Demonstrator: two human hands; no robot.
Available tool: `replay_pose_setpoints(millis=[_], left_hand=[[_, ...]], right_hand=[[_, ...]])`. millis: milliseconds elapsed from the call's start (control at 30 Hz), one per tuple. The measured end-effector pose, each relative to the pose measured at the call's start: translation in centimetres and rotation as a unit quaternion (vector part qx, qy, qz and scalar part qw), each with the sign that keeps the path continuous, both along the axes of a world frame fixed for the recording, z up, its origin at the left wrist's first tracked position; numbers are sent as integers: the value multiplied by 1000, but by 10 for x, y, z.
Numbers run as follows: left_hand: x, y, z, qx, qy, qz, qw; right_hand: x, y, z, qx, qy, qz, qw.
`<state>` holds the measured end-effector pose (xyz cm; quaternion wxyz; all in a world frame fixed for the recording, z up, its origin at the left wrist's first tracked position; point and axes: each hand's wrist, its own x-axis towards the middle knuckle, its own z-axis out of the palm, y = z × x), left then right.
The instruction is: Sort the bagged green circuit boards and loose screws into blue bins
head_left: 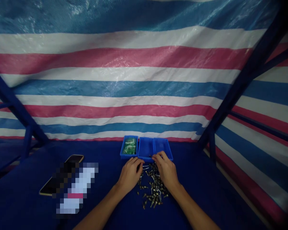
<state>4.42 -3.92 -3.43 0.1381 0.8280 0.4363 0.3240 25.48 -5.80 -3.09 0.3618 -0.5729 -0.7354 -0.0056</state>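
A loose pile of small brass-and-steel pins point(152, 188) lies on the dark blue table cover point(21, 204), right in front of me. My left hand point(131, 174) rests at the pile's left edge, fingers curled down. My right hand point(165, 169) sits over the pile's far right part, its fingertips by the front rim of a blue plastic tray point(162, 147). A second blue tray point(146, 148) stands just left of that one. A third blue tray point(129, 147), at the far left of the row, holds green circuit boards. Anything small inside either hand is hidden.
A dark smartphone point(73, 158) lies left of my hands, partly under a pixelated, blurred-out object point(75, 188). Dark blue metal frame bars point(244, 86) rise on both sides. A striped blue, white and pink tarp point(110, 86) hangs behind the table.
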Motion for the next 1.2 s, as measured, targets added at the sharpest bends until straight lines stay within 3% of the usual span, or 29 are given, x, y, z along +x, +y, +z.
replay_pose_setpoints(millis=[767, 933, 1033, 1200], left_hand=[[0, 0, 3, 7, -6, 3, 1000], [0, 1, 1, 10, -2, 0, 1000], [0, 2, -2, 16, -3, -1, 1000], [0, 2, -3, 9, 0, 5, 1000]], right_hand=[[-2, -2, 1, 18, -16, 0, 1000], [-4, -7, 9, 9, 9, 81, 997], [-7, -11, 12, -14, -26, 137, 990], [-10, -12, 11, -52, -81, 172, 980]])
